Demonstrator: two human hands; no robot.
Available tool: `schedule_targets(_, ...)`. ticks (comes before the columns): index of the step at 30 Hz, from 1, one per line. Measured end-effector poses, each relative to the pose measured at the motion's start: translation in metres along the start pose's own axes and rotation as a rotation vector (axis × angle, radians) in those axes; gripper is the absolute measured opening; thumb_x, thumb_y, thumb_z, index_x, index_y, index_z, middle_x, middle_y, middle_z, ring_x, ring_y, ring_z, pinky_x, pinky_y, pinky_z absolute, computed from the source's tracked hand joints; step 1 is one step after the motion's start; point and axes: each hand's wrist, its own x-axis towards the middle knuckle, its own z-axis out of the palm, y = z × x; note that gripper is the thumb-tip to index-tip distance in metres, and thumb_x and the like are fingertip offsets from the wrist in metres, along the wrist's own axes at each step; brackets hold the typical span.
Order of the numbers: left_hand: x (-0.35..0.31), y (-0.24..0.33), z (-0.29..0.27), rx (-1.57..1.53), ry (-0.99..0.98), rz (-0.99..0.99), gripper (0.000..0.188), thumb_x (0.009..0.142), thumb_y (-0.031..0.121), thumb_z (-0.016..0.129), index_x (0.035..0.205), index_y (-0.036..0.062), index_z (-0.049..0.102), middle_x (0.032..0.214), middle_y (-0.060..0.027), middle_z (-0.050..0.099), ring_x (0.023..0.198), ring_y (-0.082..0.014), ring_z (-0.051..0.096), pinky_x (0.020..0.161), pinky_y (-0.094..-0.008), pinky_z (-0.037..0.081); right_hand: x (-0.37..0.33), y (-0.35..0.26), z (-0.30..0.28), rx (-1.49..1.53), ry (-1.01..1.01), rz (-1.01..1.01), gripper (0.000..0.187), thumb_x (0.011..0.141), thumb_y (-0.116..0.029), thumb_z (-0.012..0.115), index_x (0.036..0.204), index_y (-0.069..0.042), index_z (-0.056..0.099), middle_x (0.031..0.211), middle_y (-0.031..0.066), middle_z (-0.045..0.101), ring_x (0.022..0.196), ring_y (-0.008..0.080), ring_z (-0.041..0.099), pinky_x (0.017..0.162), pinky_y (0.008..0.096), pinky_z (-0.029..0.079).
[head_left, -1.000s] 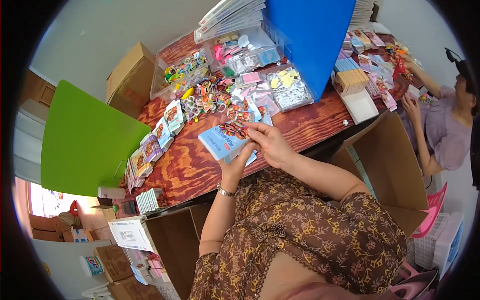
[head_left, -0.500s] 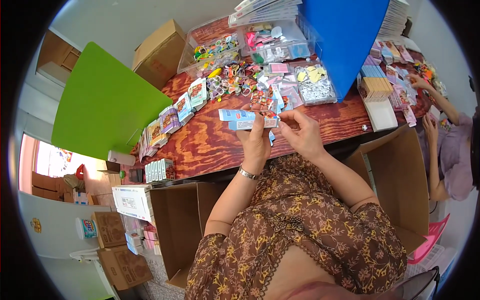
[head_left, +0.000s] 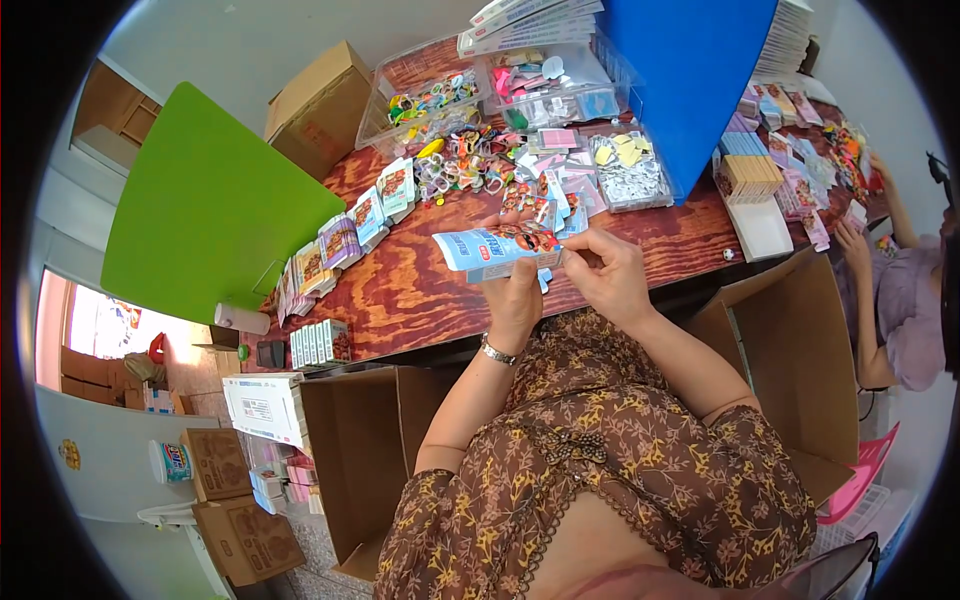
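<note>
A small light-blue printed carton (head_left: 490, 248) is held over the table's front edge, its colourful picture side turned up. My left hand (head_left: 512, 298) grips it from below, thumb along the near side. At the carton's right end, my right hand (head_left: 608, 275) pinches with thumb and forefinger; the fingers hide what is between them. Just beyond lie loose printed packets (head_left: 530, 205) and a pile of colourful rings and trinkets (head_left: 465, 165). A row of flattened cartons (head_left: 340, 238) fans out to the left.
A clear tray (head_left: 632, 178) of white and yellow pieces stands ahead, near larger clear bins (head_left: 425, 95). Green (head_left: 210, 205) and blue (head_left: 685, 90) panels flank the work area. Open cardboard boxes (head_left: 350, 450) stand below the table. At right, a co-worker's hand (head_left: 855, 245) holds a small pack.
The carton has tilted, so its printed face shows more and its left end looks wider. Both my hands stay nearly in place. The co-worker's hands have moved.
</note>
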Motion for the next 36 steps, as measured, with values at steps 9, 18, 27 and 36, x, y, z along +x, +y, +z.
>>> schedule_targets(9,0.002,0.001,-0.010,0.300,0.008,0.072,0.081,0.084,0.039,0.082,0.140,0.0042,0.034,0.133,-0.0084,0.051,0.114,-0.0184,0.056,0.094,-0.0348,0.051,0.000,0.015,0.000,-0.264,-0.008,-0.269,0.015,0.089,-0.005,0.069,0.102,0.001,0.071,0.091,0.0145,0.072,0.079,0.0240,0.072,0.067,0.0342,0.056)
schedule_targets(18,0.009,-0.001,0.000,0.236,0.010,0.094,0.085,0.082,0.048,0.081,0.137,0.0026,0.036,0.134,-0.0163,0.050,0.125,-0.0267,0.053,0.104,-0.0436,0.048,0.002,0.028,0.010,0.340,-0.127,0.237,0.021,0.097,-0.009,0.065,0.115,0.002,0.070,0.093,0.0036,0.073,0.084,0.0075,0.065,0.073,0.0257,0.053)
schedule_targets(27,0.018,-0.011,-0.009,0.489,0.004,0.182,0.084,0.085,0.040,0.080,0.140,0.0006,0.030,0.138,-0.0187,0.046,0.131,-0.0298,0.047,0.111,-0.0457,0.040,0.014,0.039,0.009,0.090,-0.138,0.174,0.030,0.100,-0.013,0.059,0.124,0.004,0.065,0.095,0.0049,0.073,0.084,0.0084,0.067,0.075,0.0272,0.054)
schedule_targets(36,0.004,-0.021,-0.062,0.893,-0.171,0.111,0.106,0.078,0.033,0.087,0.149,0.0000,0.016,0.151,-0.0224,0.033,0.139,-0.0343,0.038,0.116,-0.0468,0.036,0.028,0.068,0.032,0.834,-0.134,0.469,0.025,0.098,-0.013,0.066,0.119,-0.002,0.061,0.106,0.0040,0.067,0.096,0.0102,0.064,0.080,0.0301,0.057)
